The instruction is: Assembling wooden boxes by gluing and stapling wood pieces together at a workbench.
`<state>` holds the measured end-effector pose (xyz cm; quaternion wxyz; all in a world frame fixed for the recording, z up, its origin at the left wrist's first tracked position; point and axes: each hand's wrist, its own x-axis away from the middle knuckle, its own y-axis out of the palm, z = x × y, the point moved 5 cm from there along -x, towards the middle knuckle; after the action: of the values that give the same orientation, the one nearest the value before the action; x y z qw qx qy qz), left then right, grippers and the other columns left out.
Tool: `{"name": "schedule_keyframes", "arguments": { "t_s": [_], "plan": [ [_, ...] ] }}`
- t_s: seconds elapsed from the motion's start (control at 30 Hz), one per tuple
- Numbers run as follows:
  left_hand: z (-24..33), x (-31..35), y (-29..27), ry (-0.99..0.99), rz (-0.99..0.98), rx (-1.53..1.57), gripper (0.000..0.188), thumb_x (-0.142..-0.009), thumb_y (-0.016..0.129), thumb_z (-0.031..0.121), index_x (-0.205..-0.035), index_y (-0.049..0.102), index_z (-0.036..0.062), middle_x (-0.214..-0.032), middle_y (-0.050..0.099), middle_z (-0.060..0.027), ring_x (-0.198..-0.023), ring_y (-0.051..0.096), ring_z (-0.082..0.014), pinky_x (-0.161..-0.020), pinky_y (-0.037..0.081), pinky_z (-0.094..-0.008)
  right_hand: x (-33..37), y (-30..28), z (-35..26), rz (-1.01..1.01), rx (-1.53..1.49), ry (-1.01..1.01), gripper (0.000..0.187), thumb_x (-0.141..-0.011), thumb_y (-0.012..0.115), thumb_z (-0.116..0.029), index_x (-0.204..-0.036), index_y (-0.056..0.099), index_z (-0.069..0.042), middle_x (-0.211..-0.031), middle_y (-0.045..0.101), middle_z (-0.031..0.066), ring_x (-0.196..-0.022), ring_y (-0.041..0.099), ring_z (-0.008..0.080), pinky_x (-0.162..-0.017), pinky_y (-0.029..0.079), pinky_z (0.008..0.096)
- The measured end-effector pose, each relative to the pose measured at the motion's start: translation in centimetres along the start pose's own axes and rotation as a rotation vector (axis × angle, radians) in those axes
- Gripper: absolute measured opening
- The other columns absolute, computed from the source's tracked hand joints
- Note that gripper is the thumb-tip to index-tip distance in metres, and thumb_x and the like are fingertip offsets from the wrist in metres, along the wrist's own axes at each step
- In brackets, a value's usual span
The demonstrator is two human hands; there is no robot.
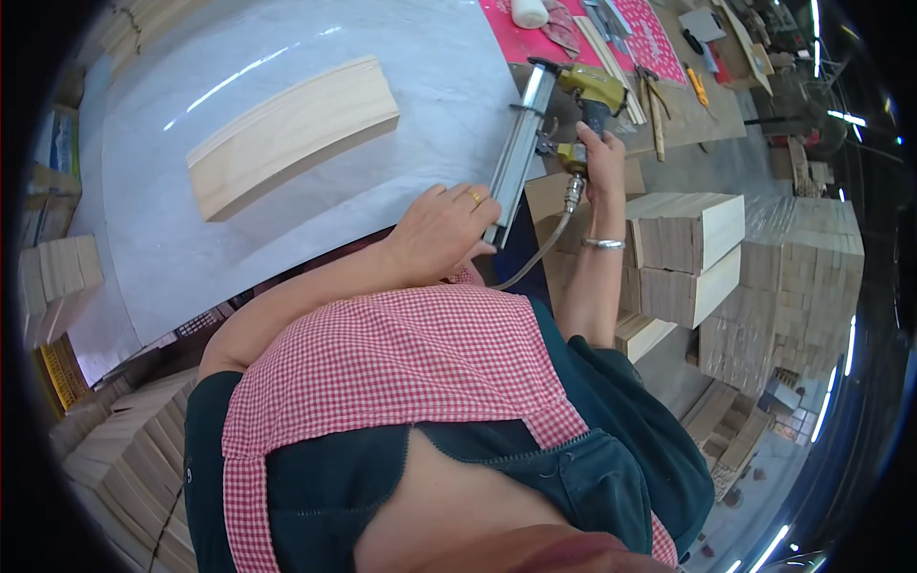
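Observation:
A yellow-green air nail gun (590,88) with a long silver magazine (523,143) is held at the table's right edge. My right hand (602,164) wraps round its dark handle, just above the metal hose fitting (574,191). Bent over the magazine's near end, my left hand (447,227) grips it with its fingers; the thumb is partly hidden. From the fitting an air hose (537,261) curves down toward my apron. Left of the gun, a long pale wooden piece (291,134) lies slantwise on the white tabletop (420,105), touched by neither hand.
Beyond the gun, a pink mat (659,43) carries a white bottle (529,12) and metal strips. Pliers (651,86) and an orange-handled cutter (697,86) lie farther right. Stacked wooden pieces (669,244) stand beside my right arm, more (143,458) at lower left.

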<state>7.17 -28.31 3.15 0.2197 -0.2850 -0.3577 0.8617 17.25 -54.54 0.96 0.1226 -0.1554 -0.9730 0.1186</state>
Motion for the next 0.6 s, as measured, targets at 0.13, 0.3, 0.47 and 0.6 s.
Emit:
{"name": "schedule_keyframes", "arguments": {
  "t_s": [0.13,0.3,0.47,0.6],
  "plan": [
    [-1.4,-0.7,-1.1,0.105,0.158,-0.168,0.036,-0.080,0.075,0.025,-0.106,0.054,0.0114,-0.106,0.058,-0.0066,-0.094,0.058,-0.0210,-0.082,0.044,-0.0326,7.1,2.1,-4.5,-0.002,0.139,-0.305,0.021,-0.094,0.069,-0.019,-0.101,0.061,-0.001,-0.083,0.065,0.0056,-0.067,0.053,0.0100,-0.061,0.044,0.0224],
    [-0.9,-0.3,-2.7,0.068,0.365,-0.172,0.027,-0.084,0.070,0.021,-0.105,0.057,0.0111,-0.100,0.058,-0.0037,-0.086,0.057,-0.0199,-0.078,0.044,-0.0317,12.2,3.0,-13.0,0.081,0.041,-0.520,0.024,-0.094,0.067,-0.010,-0.112,0.055,-0.001,-0.085,0.067,0.0076,-0.069,0.061,0.0126,-0.064,0.049,0.0242],
    [-0.8,-0.9,-6.8,0.205,0.594,-0.204,0.019,-0.085,0.068,0.014,-0.101,0.058,0.0101,-0.091,0.058,-0.0030,-0.078,0.054,-0.0193,-0.071,0.045,-0.0301,14.5,5.8,-18.5,0.003,0.003,-0.598,0.023,-0.092,0.065,-0.006,-0.111,0.054,0.001,-0.076,0.066,0.0101,-0.067,0.066,0.0185,-0.066,0.054,0.0255],
    [-0.6,2.1,-6.1,0.193,0.500,-0.190,0.009,-0.087,0.060,0.015,-0.095,0.055,0.0123,-0.090,0.057,-0.0020,-0.079,0.055,-0.0170,-0.072,0.046,-0.0301,13.8,7.5,-17.6,-0.077,0.076,-0.559,0.021,-0.091,0.065,-0.003,-0.109,0.055,0.001,-0.074,0.065,0.0100,-0.062,0.064,0.0179,-0.064,0.054,0.0259]
  ]
}}
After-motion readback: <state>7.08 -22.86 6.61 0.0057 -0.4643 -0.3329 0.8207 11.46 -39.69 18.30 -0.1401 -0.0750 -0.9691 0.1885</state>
